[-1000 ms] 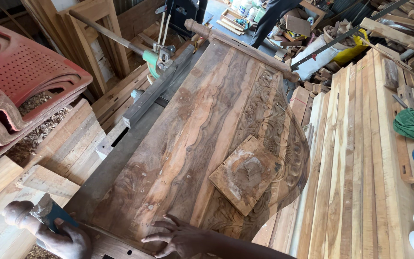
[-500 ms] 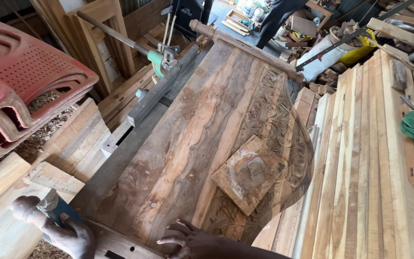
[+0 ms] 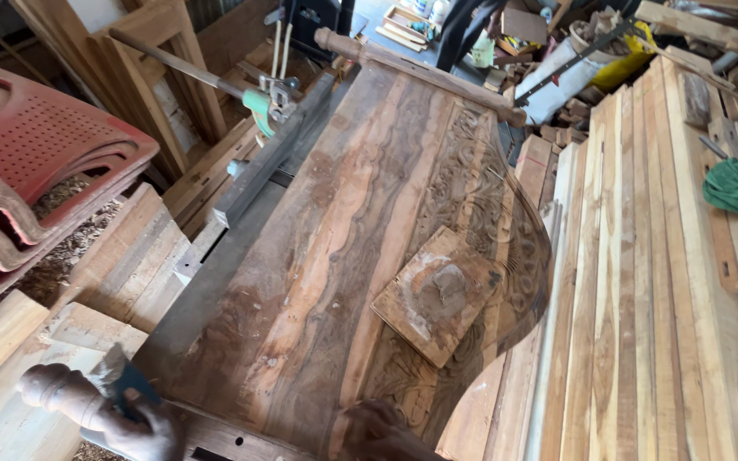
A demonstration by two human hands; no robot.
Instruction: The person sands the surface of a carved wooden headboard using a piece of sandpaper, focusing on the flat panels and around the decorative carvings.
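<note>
So on the far left there's the stack of red plastic chairs [image 3: 36, 171] with shavings piled under them, nothing to do with me. Down at the bottom left my left hand [image 3: 143, 427] is closed around a flat scraper blade [image 3: 121, 376], dark with some pale gunk on it, sitting right next to the turned wooden knob [image 3: 49, 386] at the near corner post. The blade's edge is just off the corner of the big carved wooden panel [image 3: 343, 239], near it but I can't tell if it's actually touching the wood.

What worries me: the blade is angled up by my fingers, so if the hand slips off that rounded knob the edge could dig a gouge into the grain, or catch my knuckles. Also the panel is only lying across the bench, so leaning hard on one corner might rock it.

Moving right, my right hand [image 3: 377, 431] sits at the bottom edge of the panel, mostly cut off by the frame, so I can't say if it's flat or gripping. It looks like it's resting on the wood. Just beyond it lies a small square wood block [image 3: 433, 294] smeared with filler, loose on the carving, so a bump could send it sliding onto the stacked planks [image 3: 642, 282] on the right
</note>
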